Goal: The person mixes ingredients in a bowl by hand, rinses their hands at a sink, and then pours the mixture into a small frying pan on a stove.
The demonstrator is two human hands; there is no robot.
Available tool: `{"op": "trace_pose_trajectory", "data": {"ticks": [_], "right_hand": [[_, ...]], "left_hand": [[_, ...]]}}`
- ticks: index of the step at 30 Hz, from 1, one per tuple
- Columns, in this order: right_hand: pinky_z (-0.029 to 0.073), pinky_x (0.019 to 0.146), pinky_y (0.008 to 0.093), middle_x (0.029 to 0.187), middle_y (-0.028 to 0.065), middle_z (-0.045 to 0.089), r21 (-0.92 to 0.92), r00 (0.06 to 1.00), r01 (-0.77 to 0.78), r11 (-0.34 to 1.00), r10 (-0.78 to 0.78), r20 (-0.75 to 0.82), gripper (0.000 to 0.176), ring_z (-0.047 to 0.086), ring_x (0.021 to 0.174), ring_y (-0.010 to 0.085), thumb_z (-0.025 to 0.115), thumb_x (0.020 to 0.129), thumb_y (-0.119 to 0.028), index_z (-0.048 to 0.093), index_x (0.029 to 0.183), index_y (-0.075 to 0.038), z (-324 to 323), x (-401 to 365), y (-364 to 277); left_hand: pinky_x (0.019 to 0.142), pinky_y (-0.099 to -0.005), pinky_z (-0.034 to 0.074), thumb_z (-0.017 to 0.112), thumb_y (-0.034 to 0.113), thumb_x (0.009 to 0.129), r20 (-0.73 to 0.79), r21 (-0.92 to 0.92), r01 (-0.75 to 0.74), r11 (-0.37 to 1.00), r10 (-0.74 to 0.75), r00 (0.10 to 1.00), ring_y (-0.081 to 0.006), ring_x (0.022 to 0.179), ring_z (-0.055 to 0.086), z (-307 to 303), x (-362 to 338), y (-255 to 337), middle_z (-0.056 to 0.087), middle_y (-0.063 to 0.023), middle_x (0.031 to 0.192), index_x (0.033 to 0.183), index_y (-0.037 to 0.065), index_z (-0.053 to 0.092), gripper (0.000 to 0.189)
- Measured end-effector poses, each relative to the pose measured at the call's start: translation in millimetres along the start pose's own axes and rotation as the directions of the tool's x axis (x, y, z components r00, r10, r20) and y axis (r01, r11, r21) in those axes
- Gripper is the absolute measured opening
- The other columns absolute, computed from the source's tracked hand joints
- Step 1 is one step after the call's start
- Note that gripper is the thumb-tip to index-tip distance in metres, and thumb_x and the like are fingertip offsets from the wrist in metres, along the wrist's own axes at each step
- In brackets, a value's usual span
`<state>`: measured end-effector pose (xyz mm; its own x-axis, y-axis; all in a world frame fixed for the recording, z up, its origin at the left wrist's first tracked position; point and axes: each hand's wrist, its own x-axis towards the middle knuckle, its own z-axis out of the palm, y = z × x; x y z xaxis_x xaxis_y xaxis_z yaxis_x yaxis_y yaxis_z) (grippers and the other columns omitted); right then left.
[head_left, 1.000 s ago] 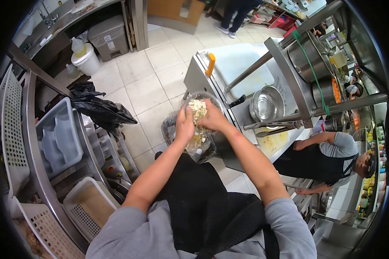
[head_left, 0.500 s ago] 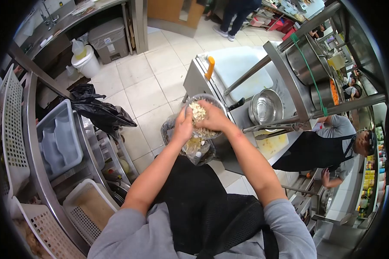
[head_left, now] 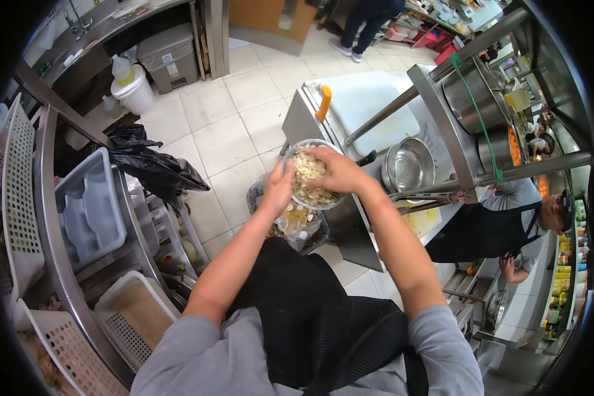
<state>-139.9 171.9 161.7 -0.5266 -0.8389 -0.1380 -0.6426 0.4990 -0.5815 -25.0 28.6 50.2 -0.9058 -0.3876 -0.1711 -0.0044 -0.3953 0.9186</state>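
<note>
A round bowl [head_left: 323, 203] full of pale, chopped food [head_left: 305, 170] is in the middle of the view, above a lined waste bin [head_left: 313, 236] holding scraps and eggshells. My left hand [head_left: 279, 188] grips the bowl's left side, its thumb up at the rim. Over the right part of the bowl, my right hand [head_left: 338, 173] has its fingers spread on the food, with no clump lifted in it. Part of the bin is hidden beneath the bowl.
At the right, a counter carries a white cutting board [head_left: 369, 99], an orange-handled tool [head_left: 324, 102], a black-handled knife [head_left: 366, 158] and metal bowls [head_left: 409, 165]. A co-worker [head_left: 488, 231] stands beyond. Racks with a grey tray [head_left: 89, 211] and a black bag [head_left: 155, 162] are left.
My right hand has moved right, away from my left hand, and its fingers have opened. The clump held up between the hands is now down in the bowl, and more of the food shows.
</note>
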Motion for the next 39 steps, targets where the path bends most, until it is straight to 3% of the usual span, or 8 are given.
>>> {"op": "trace_pose_trajectory", "data": {"ticks": [3, 7, 11, 15, 18, 22, 35, 39], "right_hand": [[0.048, 0.108, 0.0449, 0.133, 0.0199, 0.063, -0.141, 0.991, 0.124, 0.982, -0.130, -0.032, 0.067, 0.058, 0.127, 0.0394, 0.083, 0.073, -0.030, 0.066, 0.135, -0.011, 27, 5, -5], [0.050, 0.103, 0.0475, 0.126, 0.0144, 0.062, -0.254, 0.943, 0.128, 0.959, -0.039, 0.330, 0.053, 0.058, 0.122, 0.0385, 0.082, 0.073, -0.028, 0.070, 0.121, -0.011, -2, -1, -14], [0.053, 0.097, 0.0466, 0.124, 0.0151, 0.062, -0.277, 0.995, 0.098, 0.956, -0.095, 0.024, 0.059, 0.059, 0.120, 0.0363, 0.083, 0.070, -0.018, 0.064, 0.126, -0.012, 0, -20, -6], [0.054, 0.095, 0.0462, 0.122, 0.0156, 0.061, -0.430, 0.986, -0.015, 0.903, 0.084, 0.143, 0.058, 0.059, 0.120, 0.0361, 0.080, 0.073, -0.014, 0.062, 0.128, -0.011, -2, -9, -15], [0.053, 0.100, 0.0474, 0.127, 0.0174, 0.062, -0.365, 0.982, -0.042, 0.930, -0.028, -0.186, 0.052, 0.058, 0.124, 0.0387, 0.076, 0.078, -0.008, 0.063, 0.129, -0.007, -3, -14, -23], [0.044, 0.115, 0.0430, 0.150, 0.0222, 0.054, -0.011, 0.996, 0.034, 0.999, -0.033, 0.079, 0.069, 0.050, 0.140, 0.0395, 0.082, 0.081, -0.016, 0.057, 0.144, -0.005, -11, -14, -4], [0.053, 0.090, 0.0499, 0.114, 0.0178, 0.066, -0.345, 0.976, -0.193, 0.919, 0.142, -0.167, 0.051, 0.066, 0.111, 0.0383, 0.081, 0.076, -0.027, 0.064, 0.122, -0.012, 5, -1, -11], [0.050, 0.101, 0.0465, 0.128, 0.0212, 0.062, -0.213, 0.990, 0.120, 0.970, -0.133, -0.048, 0.057, 0.060, 0.121, 0.0389, 0.081, 0.075, -0.027, 0.064, 0.126, -0.007, -1, -1, 0]], "left_hand": [[0.106, -0.0333, 0.045, 0.043, 0.036, 0.115, 0.022, 0.060, -0.004, 0.998, 0.003, 1.000, -0.0197, 0.122, 0.059, 1, 3, -6, 0.063, -0.0118, 0.138, 0.148, -0.001, 0.052, 0.050], [0.105, -0.0330, 0.047, 0.044, 0.035, 0.115, 0.006, 0.056, 0.084, 0.995, -0.085, 0.996, -0.0189, 0.119, 0.061, -2, 1, -10, 0.065, -0.0110, 0.135, 0.147, 0.000, 0.054, 0.049], [0.106, -0.0326, 0.046, 0.046, 0.036, 0.114, 0.020, -0.068, 0.070, 0.995, -0.069, 0.997, -0.0176, 0.120, 0.059, -2, 7, -8, 0.066, -0.0107, 0.134, 0.146, 0.000, 0.055, 0.049], [0.108, -0.0340, 0.044, 0.046, 0.039, 0.113, 0.016, 0.094, 0.095, 0.991, -0.097, 0.995, -0.0194, 0.122, 0.059, 11, 1, -5, 0.066, -0.0125, 0.133, 0.145, 0.000, 0.056, 0.051], [0.109, -0.0357, 0.043, 0.045, 0.040, 0.113, -0.019, 0.137, 0.043, 0.990, -0.041, 0.999, -0.0224, 0.125, 0.059, 12, 5, -5, 0.066, -0.0157, 0.134, 0.144, 0.000, 0.056, 0.052], [0.105, -0.0330, 0.045, 0.043, 0.035, 0.115, -0.037, 0.160, -0.099, 0.982, 0.106, 0.994, -0.0172, 0.119, 0.058, 5, 11, 4, 0.066, -0.0109, 0.130, 0.141, 0.000, 0.057, 0.046], [0.110, -0.0386, 0.043, 0.044, 0.041, 0.112, -0.067, 0.257, -0.027, 0.966, 0.046, 0.997, -0.0300, 0.125, 0.061, 0, 3, 9, 0.068, -0.0210, 0.132, 0.140, -0.001, 0.059, 0.052], [0.108, -0.0342, 0.045, 0.044, 0.033, 0.114, 0.053, 0.212, -0.019, 0.977, 0.008, 0.999, -0.0209, 0.124, 0.060, -2, 16, -2, 0.066, -0.0120, 0.134, 0.143, -0.001, 0.056, 0.047]]}}
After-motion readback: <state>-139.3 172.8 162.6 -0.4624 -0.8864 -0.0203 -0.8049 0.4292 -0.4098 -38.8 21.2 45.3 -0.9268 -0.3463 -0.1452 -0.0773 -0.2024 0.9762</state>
